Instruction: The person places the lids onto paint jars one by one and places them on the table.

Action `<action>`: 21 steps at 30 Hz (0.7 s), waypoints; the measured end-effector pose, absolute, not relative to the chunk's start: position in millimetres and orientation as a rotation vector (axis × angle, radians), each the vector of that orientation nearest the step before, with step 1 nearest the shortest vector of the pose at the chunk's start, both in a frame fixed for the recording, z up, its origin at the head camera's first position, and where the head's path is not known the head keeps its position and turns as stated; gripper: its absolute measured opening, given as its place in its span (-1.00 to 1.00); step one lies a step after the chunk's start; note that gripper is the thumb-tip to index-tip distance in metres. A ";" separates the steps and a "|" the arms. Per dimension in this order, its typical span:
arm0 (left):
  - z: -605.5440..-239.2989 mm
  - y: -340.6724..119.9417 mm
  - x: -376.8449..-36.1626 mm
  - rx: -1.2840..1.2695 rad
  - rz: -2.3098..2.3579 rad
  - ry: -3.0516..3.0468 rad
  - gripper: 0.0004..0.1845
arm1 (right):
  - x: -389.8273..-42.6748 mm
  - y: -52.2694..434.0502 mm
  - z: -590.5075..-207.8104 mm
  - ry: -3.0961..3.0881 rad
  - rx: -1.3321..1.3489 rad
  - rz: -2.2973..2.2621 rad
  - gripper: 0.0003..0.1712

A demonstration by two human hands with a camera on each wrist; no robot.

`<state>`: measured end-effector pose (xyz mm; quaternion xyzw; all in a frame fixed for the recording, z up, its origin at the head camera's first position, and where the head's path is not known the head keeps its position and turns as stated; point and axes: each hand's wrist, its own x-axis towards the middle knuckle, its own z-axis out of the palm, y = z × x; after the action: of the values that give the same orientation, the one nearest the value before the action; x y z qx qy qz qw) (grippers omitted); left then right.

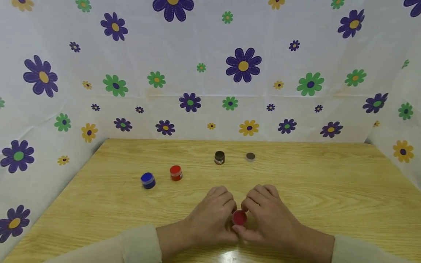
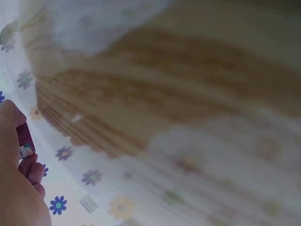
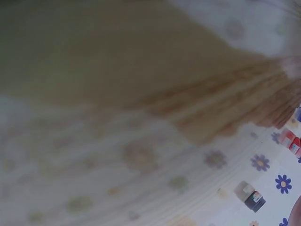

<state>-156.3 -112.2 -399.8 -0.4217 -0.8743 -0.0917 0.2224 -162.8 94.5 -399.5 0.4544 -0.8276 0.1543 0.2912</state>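
Observation:
Near the front of the table, both hands are around a small dark red paint jar [image 1: 239, 218], its round top facing up. My left hand [image 1: 213, 215] grips it from the left with curled fingers. In the left wrist view the jar [image 2: 25, 137], with part of its label showing, sits between the left hand's [image 2: 16, 174] thumb and fingers. From the right, my right hand [image 1: 271, 217] pinches the jar's top edge between thumb and forefinger. Only a sliver of the right hand [image 3: 295, 217] enters the right wrist view.
Farther back stand a blue paint jar [image 1: 148, 180] and a red one [image 1: 176, 173], both with lids on. A lidless black jar [image 1: 219, 157] stands beyond the hands, its loose lid [image 1: 250, 157] to its right. Flowered cloth [image 1: 204, 44] encloses the wooden table [image 1: 329, 175].

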 end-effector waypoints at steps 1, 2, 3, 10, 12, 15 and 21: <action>-399.7 -111.6 -156.2 -1.168 -0.244 -2.416 -0.62 | -162.9 94.5 -399.3 -2.202 1.210 0.418 -0.59; -399.4 -111.2 -156.1 -1.170 -0.236 -2.417 -0.62 | -162.9 94.6 -399.1 -2.203 1.206 0.424 -0.58; -399.4 -110.8 -156.1 -1.172 -0.232 -2.420 -0.62 | -162.9 94.8 -398.8 -2.202 1.203 0.431 -0.58; -398.8 -110.1 -155.1 -1.128 -0.244 -2.440 -0.61 | -162.1 96.8 -397.1 -2.290 1.153 0.442 -0.49; -398.4 -110.4 -154.8 -1.119 -0.257 -2.441 -0.61 | -161.8 97.0 -396.6 -2.298 1.167 0.444 -0.52; -398.6 -110.4 -155.0 -1.115 -0.278 -2.436 -0.63 | -161.8 96.1 -397.5 -2.249 1.208 0.458 -0.59; -398.9 -109.6 -155.7 -1.109 -0.266 -2.415 -0.62 | -162.5 94.5 -399.3 -2.195 1.235 0.457 -0.62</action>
<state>-155.7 -109.6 -398.9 -0.4037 -0.8793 -0.0967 0.2334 -162.5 94.5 -399.3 0.4623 -0.8215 0.1711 0.2867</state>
